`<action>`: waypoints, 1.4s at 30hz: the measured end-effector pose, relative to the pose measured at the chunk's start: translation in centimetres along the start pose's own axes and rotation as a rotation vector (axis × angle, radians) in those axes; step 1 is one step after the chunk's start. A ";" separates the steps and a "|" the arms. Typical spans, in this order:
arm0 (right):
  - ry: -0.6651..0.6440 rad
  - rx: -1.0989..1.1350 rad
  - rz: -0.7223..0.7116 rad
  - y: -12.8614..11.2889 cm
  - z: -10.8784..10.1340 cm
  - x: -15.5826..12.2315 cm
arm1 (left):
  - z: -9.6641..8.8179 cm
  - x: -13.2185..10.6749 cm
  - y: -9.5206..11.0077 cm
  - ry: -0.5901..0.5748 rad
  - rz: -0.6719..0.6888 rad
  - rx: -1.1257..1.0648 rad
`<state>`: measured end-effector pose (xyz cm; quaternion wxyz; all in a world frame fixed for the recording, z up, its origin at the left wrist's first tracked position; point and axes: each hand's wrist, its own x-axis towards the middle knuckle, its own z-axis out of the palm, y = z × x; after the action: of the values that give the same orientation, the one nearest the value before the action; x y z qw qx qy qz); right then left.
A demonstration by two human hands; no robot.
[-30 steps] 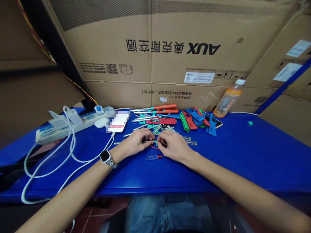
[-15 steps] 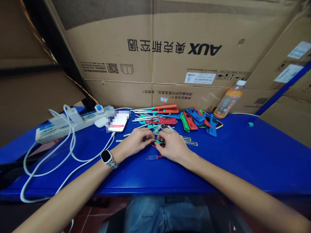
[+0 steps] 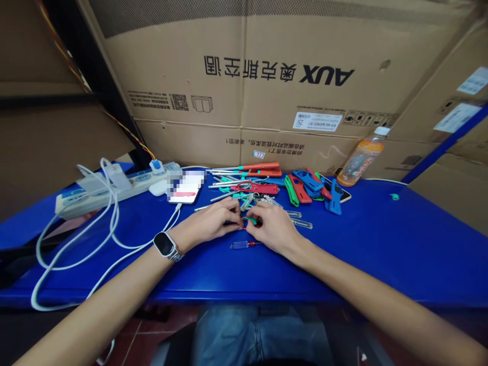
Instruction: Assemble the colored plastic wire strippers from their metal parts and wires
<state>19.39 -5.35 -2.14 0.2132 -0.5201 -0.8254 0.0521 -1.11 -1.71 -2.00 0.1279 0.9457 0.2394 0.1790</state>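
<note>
- The left hand [image 3: 218, 222] has its thumb and fingertips bent nearly together beside a thin red piece [image 3: 245, 228]; whether they grip it cannot be told (the tips cover the spot).
- The right hand [image 3: 277, 227] curls its thumb and forefinger, slightly parted, around a small green piece [image 3: 251, 220], holding it.
- That green piece is between the 2 hands, above the blue table [image 3: 343, 254].
- 1 clear-handled screwdriver [image 3: 241, 245] lies nearer the person, just beside the right thumb.
- Beyond the fingers lie red handles [image 3: 263, 188] and metal rods [image 3: 223, 197].
</note>
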 end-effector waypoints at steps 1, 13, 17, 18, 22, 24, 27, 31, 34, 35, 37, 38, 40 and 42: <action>-0.005 -0.019 -0.004 0.0 -0.1 0.0 | 0.1 0.0 -0.1 -0.002 -0.004 0.002; -0.069 -0.188 -0.038 -0.4 -0.1 0.2 | 0.2 0.1 0.1 0.008 0.018 0.045; -0.084 -0.238 -0.053 -0.5 -0.5 0.2 | 0.1 0.1 0.2 -0.001 0.030 0.052; -0.087 -0.247 -0.063 -0.5 -0.6 0.2 | 0.0 0.1 0.2 0.000 0.028 0.053; -0.099 -0.255 -0.102 -0.4 -1.0 0.2 | 0.1 0.1 -0.1 -0.006 0.024 0.051; -0.106 -0.254 -0.108 -0.4 -1.0 0.3 | 0.2 0.0 -0.3 -0.009 0.030 0.052; -0.121 -0.238 -0.114 -0.5 -0.9 0.4 | 0.3 0.0 -0.6 -0.004 0.043 0.050; -0.104 -0.193 -0.113 -0.5 -0.6 0.4 | 0.3 0.0 -0.6 -0.005 0.051 0.049; -0.073 -0.179 -0.108 -0.4 -0.6 0.4 | 0.3 0.1 -0.5 -0.006 0.054 0.052; -0.071 -0.180 -0.106 -0.4 -0.6 0.4 | 0.3 0.1 -0.5 -0.004 0.054 0.053; -0.077 -0.183 -0.106 -0.3 -0.5 0.4 | 0.3 0.1 -0.5 0.000 0.055 0.054; -0.083 -0.182 -0.109 -0.3 -0.5 0.5 | 0.3 0.1 -0.5 0.001 0.055 0.056; -0.093 -0.176 -0.113 -0.2 -0.5 0.5 | 0.4 0.1 -0.5 0.004 0.057 0.058; -0.099 -0.172 -0.111 -0.1 -0.5 0.4 | 0.4 0.1 -0.6 0.007 0.057 0.059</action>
<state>19.32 -5.09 -1.57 0.1293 -0.4868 -0.8638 -0.0050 -1.13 -1.27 -2.50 0.0940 0.9548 0.2181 0.1787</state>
